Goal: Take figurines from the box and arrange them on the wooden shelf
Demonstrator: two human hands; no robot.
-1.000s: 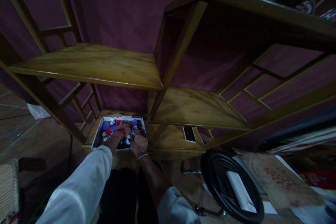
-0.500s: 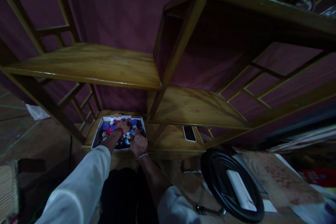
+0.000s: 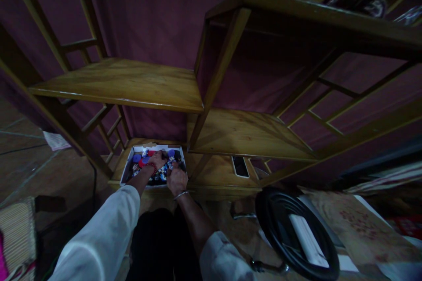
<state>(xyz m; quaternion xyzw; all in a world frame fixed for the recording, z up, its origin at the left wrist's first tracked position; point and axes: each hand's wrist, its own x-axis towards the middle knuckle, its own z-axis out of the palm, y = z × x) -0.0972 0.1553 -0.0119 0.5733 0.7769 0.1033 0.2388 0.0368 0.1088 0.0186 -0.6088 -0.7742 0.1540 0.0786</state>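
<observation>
A shallow white box (image 3: 126, 167) sits on the lowest wooden shelf at the left. It is filled with small coloured pieces (image 3: 136, 158), purple, red, black and patterned, too small to name for certain. My left hand (image 3: 158, 159), a red bead bracelet at its wrist, lies over the pieces in the middle of the box with its fingers stretched out. Beside it, at the box's right front, is my right hand (image 3: 177, 180), with a metal bangle. Its fingers are curled in, and what they hold, if anything, is hidden.
A wooden shelf (image 3: 132, 83) juts out above the box, and an upright post (image 3: 216, 79) stands to its right. A phone (image 3: 240, 166) lies on the lower shelf. At the lower right are a round black stool-like seat (image 3: 280, 215) and a patterned cloth (image 3: 352, 219).
The camera view has shifted slightly, so shelf and box appear a little further right. Both hands stay in the box, with hardly any visible movement.
</observation>
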